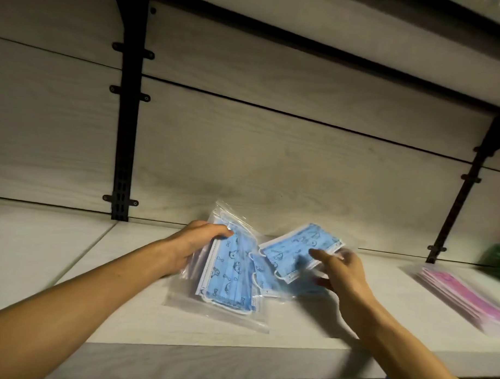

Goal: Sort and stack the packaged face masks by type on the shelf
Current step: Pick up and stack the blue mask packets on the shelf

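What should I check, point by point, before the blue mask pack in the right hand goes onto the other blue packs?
1. Right hand has a grip on the single blue pack: ok, thumb on top and fingers under it.
2. Left hand steadies the blue stack: ok, but the packs are fanned out, not squared.
3. Same type: ok, both show the same cartoon print on blue.
4. Pink stack stays separate: ok, it lies apart at the right of the shelf.
5. Number of packs in the blue stack: cannot tell, the clear bags overlap.
6. Green thing at the far right is masks: cannot tell, it is blurred.
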Tool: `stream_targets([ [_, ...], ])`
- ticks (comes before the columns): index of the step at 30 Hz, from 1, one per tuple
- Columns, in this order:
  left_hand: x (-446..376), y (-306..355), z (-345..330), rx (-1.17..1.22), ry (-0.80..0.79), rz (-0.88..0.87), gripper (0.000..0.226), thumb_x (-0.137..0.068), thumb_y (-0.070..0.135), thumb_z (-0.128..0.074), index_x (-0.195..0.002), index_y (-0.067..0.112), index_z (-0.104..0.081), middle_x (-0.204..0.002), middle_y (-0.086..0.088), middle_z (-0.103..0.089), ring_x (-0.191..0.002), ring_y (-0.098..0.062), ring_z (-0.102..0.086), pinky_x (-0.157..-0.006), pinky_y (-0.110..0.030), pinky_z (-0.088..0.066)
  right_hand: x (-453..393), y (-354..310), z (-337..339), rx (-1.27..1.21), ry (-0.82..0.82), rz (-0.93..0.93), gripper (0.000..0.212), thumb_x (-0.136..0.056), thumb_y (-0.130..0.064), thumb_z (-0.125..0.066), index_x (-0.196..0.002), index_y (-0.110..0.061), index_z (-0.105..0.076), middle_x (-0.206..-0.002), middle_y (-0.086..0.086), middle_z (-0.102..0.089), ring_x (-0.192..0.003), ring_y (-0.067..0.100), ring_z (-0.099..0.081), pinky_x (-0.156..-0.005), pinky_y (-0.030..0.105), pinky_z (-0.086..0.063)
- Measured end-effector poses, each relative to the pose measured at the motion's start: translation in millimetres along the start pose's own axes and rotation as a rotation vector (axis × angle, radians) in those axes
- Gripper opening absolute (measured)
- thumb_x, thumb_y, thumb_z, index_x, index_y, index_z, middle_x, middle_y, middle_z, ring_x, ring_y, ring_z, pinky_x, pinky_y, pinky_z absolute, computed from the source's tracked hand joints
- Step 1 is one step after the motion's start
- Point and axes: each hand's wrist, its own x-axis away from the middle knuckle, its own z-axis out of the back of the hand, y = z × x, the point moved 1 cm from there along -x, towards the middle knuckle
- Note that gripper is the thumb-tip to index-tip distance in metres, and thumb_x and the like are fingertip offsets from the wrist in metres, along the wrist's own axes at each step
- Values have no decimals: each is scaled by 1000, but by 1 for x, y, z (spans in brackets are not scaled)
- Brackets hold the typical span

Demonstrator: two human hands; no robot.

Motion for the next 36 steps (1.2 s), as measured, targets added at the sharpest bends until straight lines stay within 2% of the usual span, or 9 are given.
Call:
stream_targets([
  [4,-2,1,3,-22,18,18,32,-96,28,-56,-105,-1,-68,-99,-17,-75,-107,-36,-67,-108,-54,-42,7,17,13,421,30,112,52,-71,-31,-89,-108,-12,-57,-108,12,-69,-99,28,-68,-83,43,-57],
  [6,-4,1,5,-18,46,34,34,-95,24,-58,-112,-4,-67,-105,-20,-74,-107,-37,-68,-107,-52,-45,3,16,18,747,117,228,100,-65,-43,-90,-140,1,-40,-149,26,-40,-139,37,-37,-115,49,-34],
  [9,-7,0,6,-22,62,29,29,-95,25,-60,-107,0,-67,-101,-18,-75,-103,-34,-70,-103,-49,-49,11,4,5,999,237,549,131,-69,-48,-84,-157,1,0,-165,22,9,-154,34,6,-125,47,-5],
  [12,-7,-1,7,4,90,17,16,-94,24,-63,-94,8,-64,-85,-10,-77,-96,-31,-71,-100,-47,-51,19,0,-16,1117,69,820,108,-79,-63,-56,-160,-16,-2,-168,7,10,-155,25,9,-125,44,2],
  [17,-3,-1,15,23,99,3,17,-95,23,-61,-98,7,-66,-81,-7,-78,-87,-26,-73,-94,-44,-55,20,7,-43,1090,-595,731,51,-93,-63,-39,-138,-39,-44,-145,-21,-43,-124,5,-49,-103,36,-47],
  [22,-9,0,26,95,198,-56,24,-91,23,-64,-106,4,-66,-95,-12,-77,-98,-29,-70,-98,-48,-52,12,6,-40,1126,-452,728,55,-85,-71,-36,-114,-31,-61,-106,-17,-69,-93,7,-62,-82,31,-51],
  [25,-12,7,28,216,269,-114,17,-90,20,-66,-100,6,-64,-84,-5,-73,-79,-15,-68,-67,-29,-50,4,-4,-39,1106,-480,665,47,-89,-68,-41,-95,-31,-70,-95,-16,-71,-86,9,-63,-78,29,-51],
  [30,-13,18,36,450,405,-250,14,-85,20,-73,-83,23,-59,-75,8,-67,-82,-7,-59,-75,-27,-39,-2,-15,-65,590,-426,420,34,-87,-58,-64,-107,-32,-73,-109,-22,-71,-101,-7,-64,-94,23,-50],
  [36,-8,23,39,532,344,-335,21,-81,22,-80,-83,27,-59,-65,24,-71,-65,2,-70,-65,-26,-42,3,-8,-93,261,-549,206,19,-83,-23,-80,-91,-9,-72,-85,9,-77,-81,29,-74,-77,46,-60],
])
